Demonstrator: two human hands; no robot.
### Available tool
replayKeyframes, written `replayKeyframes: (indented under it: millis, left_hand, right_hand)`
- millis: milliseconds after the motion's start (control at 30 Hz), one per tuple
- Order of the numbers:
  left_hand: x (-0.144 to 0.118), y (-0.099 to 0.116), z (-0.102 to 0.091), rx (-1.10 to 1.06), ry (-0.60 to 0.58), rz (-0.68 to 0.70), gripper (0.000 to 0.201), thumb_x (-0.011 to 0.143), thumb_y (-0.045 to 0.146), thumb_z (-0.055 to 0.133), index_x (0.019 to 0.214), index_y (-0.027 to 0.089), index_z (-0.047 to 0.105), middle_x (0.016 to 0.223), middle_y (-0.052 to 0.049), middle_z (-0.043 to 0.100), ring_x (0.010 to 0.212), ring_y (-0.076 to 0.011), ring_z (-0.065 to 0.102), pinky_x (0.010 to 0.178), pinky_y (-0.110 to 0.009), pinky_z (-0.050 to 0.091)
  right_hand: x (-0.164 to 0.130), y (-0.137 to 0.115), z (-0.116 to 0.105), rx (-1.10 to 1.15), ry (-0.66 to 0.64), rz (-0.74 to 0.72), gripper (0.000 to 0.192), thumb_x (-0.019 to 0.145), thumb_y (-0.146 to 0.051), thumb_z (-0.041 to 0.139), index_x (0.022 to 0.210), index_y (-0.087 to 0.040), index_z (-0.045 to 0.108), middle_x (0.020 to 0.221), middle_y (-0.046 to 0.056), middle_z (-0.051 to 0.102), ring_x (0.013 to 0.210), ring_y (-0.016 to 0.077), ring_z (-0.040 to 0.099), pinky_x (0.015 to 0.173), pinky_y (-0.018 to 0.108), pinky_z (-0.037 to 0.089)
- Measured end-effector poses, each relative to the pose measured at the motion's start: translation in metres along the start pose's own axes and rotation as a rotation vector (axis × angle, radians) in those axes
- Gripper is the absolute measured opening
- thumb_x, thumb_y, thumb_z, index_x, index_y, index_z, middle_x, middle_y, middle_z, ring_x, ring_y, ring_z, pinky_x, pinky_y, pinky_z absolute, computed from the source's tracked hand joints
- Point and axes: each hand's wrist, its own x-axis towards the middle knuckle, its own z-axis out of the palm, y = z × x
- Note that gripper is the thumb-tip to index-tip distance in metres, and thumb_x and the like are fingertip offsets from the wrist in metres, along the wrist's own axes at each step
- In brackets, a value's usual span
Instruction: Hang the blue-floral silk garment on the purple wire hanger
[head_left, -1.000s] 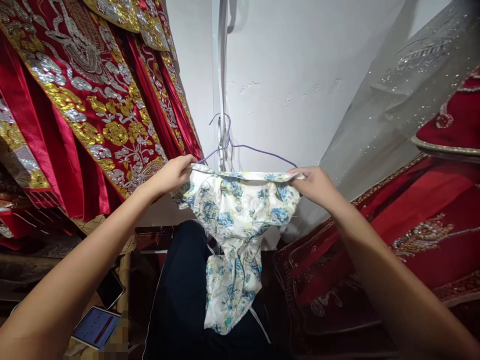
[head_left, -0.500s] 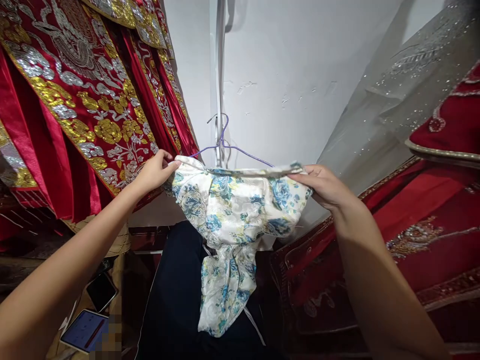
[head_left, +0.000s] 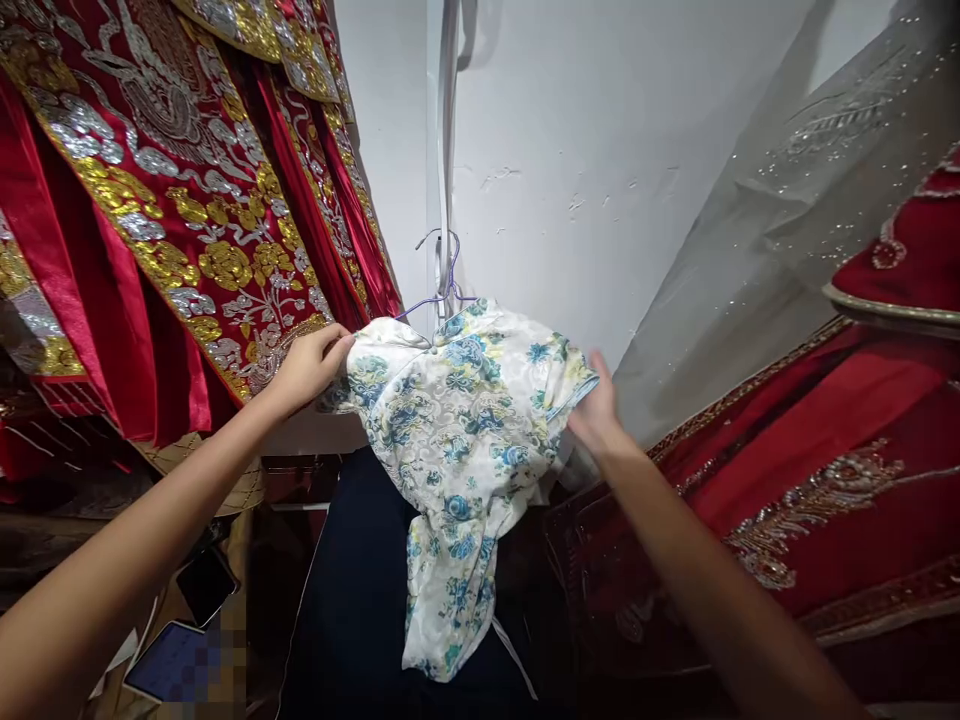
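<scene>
A white garment with a blue and yellow flower print hangs over a purple wire hanger in front of a white wall. My left hand pinches the garment's left shoulder. My right hand holds its right sleeve edge from below, fingers partly hidden by the cloth. The garment's lower part hangs down in a narrow bunch over a dark cloth.
Red robes with gold and silver embroidery hang close on the left. Red embroidered fabric and a grey sequined veil fill the right. A phone and a tablet lie at lower left. A white pipe runs down the wall.
The garment, held stretched below the hanger before, now drapes over the hanger's shoulders. My right hand moved left and down to the sleeve; my left hand shifted slightly.
</scene>
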Motion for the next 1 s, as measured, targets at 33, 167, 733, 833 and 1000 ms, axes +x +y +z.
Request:
replayKeyframes:
  millis: [33, 167, 733, 833, 1000]
  left_hand:
    - [0.000, -0.001, 0.000, 0.002, 0.028, -0.005, 0.034, 0.097, 0.043, 0.044, 0.090, 0.018, 0.065, 0.082, -0.004, 0.069, 0.075, -0.0189, 0.059, 0.071, -0.028, 0.041]
    - [0.017, 0.011, 0.006, 0.034, 0.204, 0.010, 0.033, 0.098, 0.040, 0.044, 0.098, 0.018, 0.068, 0.097, -0.008, 0.068, 0.091, -0.0228, 0.059, 0.086, -0.034, 0.044]
    - [-0.020, 0.093, -0.002, -0.505, -0.404, -0.033, 0.044, 0.098, 0.043, 0.046, 0.072, 0.015, 0.067, 0.078, -0.006, 0.068, 0.079, -0.0187, 0.062, 0.076, -0.029, 0.046]
    - [-0.023, 0.096, -0.014, -0.750, -0.498, -0.027, 0.033, 0.099, 0.043, 0.048, 0.096, 0.016, 0.067, 0.093, -0.008, 0.073, 0.092, -0.0209, 0.068, 0.087, -0.033, 0.050]
    - [0.002, 0.084, -0.018, -0.777, -0.360, 0.005, 0.032, 0.097, 0.045, 0.055, 0.113, 0.017, 0.056, 0.087, -0.007, 0.071, 0.087, -0.0218, 0.072, 0.085, -0.038, 0.055]
  right_hand:
    - [0.005, -0.005, -0.009, 0.052, -0.002, 0.055, 0.078, 0.090, -0.082, 0.021, 0.099, -0.023, 0.071, 0.082, 0.012, 0.074, 0.092, 0.0324, 0.073, 0.071, 0.047, 0.059]
    - [0.014, -0.042, -0.029, 0.188, 0.057, 0.181, 0.043, 0.082, -0.065, 0.065, 0.090, -0.024, 0.070, 0.087, 0.010, 0.074, 0.090, 0.0298, 0.072, 0.070, 0.042, 0.059]
    - [-0.092, -0.092, 0.042, -0.273, -0.626, -0.744, 0.055, 0.096, -0.040, 0.058, 0.147, -0.023, 0.045, 0.128, 0.012, 0.067, 0.122, 0.0263, 0.062, 0.107, 0.045, 0.049]
    - [-0.060, -0.062, 0.045, -0.651, -0.417, -0.635, 0.087, 0.087, -0.034, 0.068, 0.160, -0.021, 0.023, 0.154, 0.017, 0.044, 0.146, 0.0383, 0.036, 0.119, 0.064, 0.027]
    - [-0.016, -0.050, 0.054, -0.791, -0.415, -0.748, 0.079, 0.088, -0.022, 0.059, 0.160, -0.029, 0.028, 0.140, 0.012, 0.055, 0.128, 0.0319, 0.052, 0.105, 0.052, 0.043]
